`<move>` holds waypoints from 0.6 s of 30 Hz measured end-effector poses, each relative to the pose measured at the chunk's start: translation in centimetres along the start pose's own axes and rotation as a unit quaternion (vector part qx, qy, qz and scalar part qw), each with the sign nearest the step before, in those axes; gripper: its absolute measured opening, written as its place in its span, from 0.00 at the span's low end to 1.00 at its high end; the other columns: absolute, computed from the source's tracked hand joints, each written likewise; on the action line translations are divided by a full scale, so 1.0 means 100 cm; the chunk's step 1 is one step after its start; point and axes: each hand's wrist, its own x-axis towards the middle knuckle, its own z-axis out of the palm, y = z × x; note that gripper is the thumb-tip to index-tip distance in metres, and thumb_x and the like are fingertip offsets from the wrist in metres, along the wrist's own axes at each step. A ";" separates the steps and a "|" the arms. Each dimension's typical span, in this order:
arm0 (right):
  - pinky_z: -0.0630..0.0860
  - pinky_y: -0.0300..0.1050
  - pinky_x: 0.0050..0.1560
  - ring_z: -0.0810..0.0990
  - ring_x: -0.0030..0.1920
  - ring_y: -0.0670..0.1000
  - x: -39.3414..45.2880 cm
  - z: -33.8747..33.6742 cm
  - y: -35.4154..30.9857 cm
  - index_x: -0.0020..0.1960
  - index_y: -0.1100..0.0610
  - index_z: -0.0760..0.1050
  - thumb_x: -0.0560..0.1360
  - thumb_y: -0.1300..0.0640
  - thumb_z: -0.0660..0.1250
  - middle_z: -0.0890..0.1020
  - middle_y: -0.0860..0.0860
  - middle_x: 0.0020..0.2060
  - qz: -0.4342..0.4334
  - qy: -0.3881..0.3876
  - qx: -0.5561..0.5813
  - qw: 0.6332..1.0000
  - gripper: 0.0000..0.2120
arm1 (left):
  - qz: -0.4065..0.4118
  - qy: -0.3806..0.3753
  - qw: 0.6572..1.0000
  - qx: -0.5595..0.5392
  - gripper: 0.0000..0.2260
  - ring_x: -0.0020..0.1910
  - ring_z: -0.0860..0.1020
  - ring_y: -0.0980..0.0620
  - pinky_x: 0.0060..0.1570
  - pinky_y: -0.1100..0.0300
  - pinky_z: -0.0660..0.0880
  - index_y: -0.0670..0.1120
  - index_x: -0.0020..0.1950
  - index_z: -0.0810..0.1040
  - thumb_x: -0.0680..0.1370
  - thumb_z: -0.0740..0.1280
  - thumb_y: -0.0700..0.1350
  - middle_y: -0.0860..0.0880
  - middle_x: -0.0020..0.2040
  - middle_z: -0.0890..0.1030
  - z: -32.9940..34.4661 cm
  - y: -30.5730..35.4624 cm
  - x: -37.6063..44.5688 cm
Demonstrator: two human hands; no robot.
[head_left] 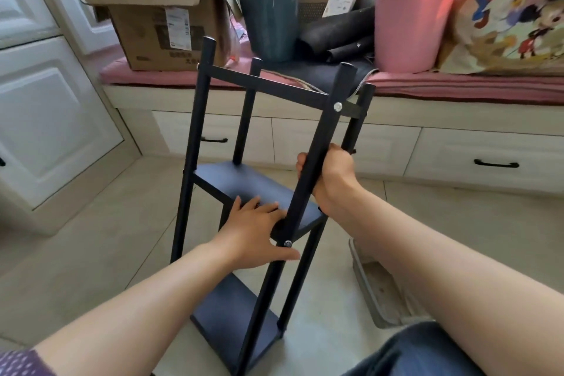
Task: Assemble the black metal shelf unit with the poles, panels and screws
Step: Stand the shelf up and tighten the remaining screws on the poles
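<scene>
Where the shelf is: as I look down, the black shelf unit (262, 180) stands on the tiled floor (91, 238) right in front of me, tipped a bit toward me.
Right hand: my right hand (328, 172) is wrapped tight around the near right pole (320, 143), about halfway between the two screws.
Left hand: my left hand (259, 229) lies mostly flat on the middle panel (253, 189); its fingers are nearly straight and its thumb reaches toward the lower screw (287, 243).
Why I hold it so: I think the right hand keeps the pole from wobbling, and the left hand pushes the panel snug against the pole at the joint.
How far along: two panels sit between the poles, the middle one and the bottom panel (229, 320). At the top I see only a thin top bar (268, 85) with an upper screw (337, 106) in it. I cannot tell if a top panel goes there.
Edges: four pole tops stick up bare, and the panel corner is near my left thumb.
Room to move: open floor lies to the left. A gray tray (375, 284) sits close on the right, and a window seat (457, 85) with a cardboard box (158, 18) and a pink bucket (409, 18) is just behind, so tipping backward looks tight.
</scene>
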 end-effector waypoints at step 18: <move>0.80 0.50 0.46 0.81 0.38 0.50 -0.021 0.016 -0.013 0.45 0.57 0.74 0.85 0.56 0.52 0.82 0.51 0.34 -0.164 -0.108 -0.204 0.959 0.15 | -0.047 0.169 0.945 -0.276 0.13 0.36 0.80 0.52 0.44 0.52 0.78 0.45 0.40 0.81 0.80 0.68 0.51 0.50 0.34 0.83 -0.014 0.004 -0.006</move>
